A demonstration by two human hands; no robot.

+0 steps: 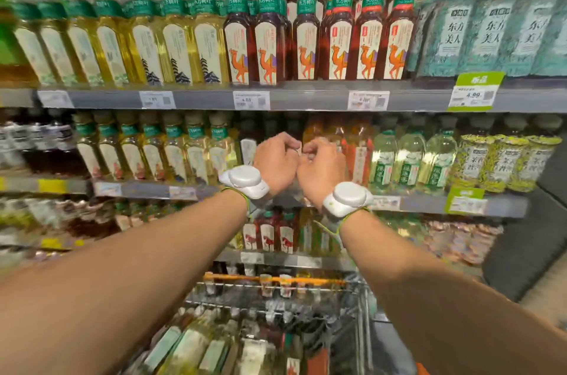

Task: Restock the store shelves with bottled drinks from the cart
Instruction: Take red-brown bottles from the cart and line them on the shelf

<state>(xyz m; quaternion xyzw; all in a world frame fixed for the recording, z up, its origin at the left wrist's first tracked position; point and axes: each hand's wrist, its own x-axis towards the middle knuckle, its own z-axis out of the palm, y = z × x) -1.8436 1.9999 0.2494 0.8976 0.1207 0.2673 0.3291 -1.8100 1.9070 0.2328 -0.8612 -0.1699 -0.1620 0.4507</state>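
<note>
Upper shelf (pixel 306 99) edge close above knuckles; middle shelf (pixel 429 204) edge just below both wrists. Dark gap in bottle row straight ahead of hands, with yellow tea bottles (pixel 171 150) left of gap and orange bottles (pixel 357 147) right of it. Left hand (pixel 276 159) and right hand (pixel 320 170) side by side, touching, backs toward camera, fingers curled inward; cannot tell whether they hold anything. Cart (pixel 276 285) below forearms; bottled drinks (pixel 190 347) lie inside, well apart from fingers.

L forearm (pixel 138 267) & R forearm (pixel 429 276) are extended fwd, converging. L hand (pixel 276 161) & R hand (pixel 320 173) are held touching, fingers curled inward; any grip can't be told.
</note>
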